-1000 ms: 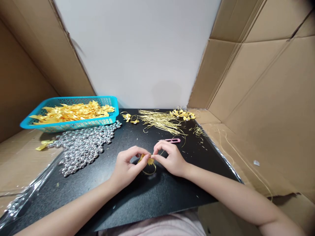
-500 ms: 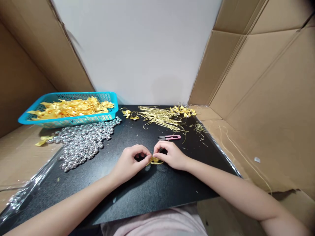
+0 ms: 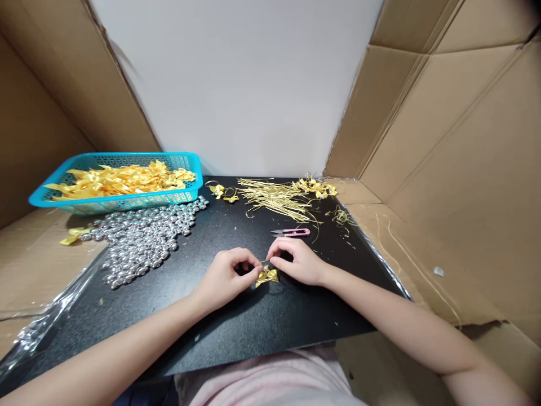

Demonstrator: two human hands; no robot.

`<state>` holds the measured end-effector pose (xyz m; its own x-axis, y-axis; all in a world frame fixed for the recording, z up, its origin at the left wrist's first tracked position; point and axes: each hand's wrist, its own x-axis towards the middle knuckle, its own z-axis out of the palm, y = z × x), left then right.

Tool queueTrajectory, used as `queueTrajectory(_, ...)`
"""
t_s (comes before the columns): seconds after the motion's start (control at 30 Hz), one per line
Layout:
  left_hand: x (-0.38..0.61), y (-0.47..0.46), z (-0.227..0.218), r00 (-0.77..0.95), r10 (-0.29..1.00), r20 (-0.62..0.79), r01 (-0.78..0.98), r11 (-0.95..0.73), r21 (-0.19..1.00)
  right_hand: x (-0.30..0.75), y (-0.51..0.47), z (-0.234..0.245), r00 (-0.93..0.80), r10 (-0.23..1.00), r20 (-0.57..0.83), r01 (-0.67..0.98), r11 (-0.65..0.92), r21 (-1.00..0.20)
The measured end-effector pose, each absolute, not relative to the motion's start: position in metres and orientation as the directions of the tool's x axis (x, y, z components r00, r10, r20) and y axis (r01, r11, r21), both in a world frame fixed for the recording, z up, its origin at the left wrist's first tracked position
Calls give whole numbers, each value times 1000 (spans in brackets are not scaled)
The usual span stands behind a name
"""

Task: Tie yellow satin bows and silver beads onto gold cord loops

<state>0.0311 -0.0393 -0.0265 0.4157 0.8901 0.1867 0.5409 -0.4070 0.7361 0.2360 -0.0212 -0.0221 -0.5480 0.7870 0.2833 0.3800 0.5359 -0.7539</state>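
A small yellow ribbon bow (image 3: 267, 276) hangs or lies just below my fingertips, low over the black table; whether it touches the surface I cannot tell. My left hand (image 3: 234, 273) pinches one end of a thin gold cord (image 3: 265, 261) at the bow's upper left. The cord runs taut to my right hand (image 3: 298, 260), whose thumb and forefinger are closed on its other end. Behind my right hand lie pink-handled thread snips (image 3: 291, 232), blades pointing left.
A blue basket (image 3: 114, 201) of yellow ribbon bows stands at the back left, with many silver beads (image 3: 143, 242) before it. Cut gold cords (image 3: 274, 198), finished bows (image 3: 315, 187) and cord scraps (image 3: 340, 215) lie at the back. Cardboard walls (image 3: 465, 141) flank the table.
My hands have drawn slightly apart, pulling the cord straight between them. The bow, partly covered before, now shows its loops more fully.
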Motion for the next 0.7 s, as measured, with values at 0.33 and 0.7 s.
queueTrajectory(0.33, 34, -42, -25, 478, 845, 239, 527, -494, 691, 233, -27, -17, -505, 847, 167, 572, 473, -669)
queueTrajectory(0.7, 36, -44, -25, 537, 781, 319, 534, -607, 589, 231, -32, -21, -516, 831, 208, 539, 504, -675)
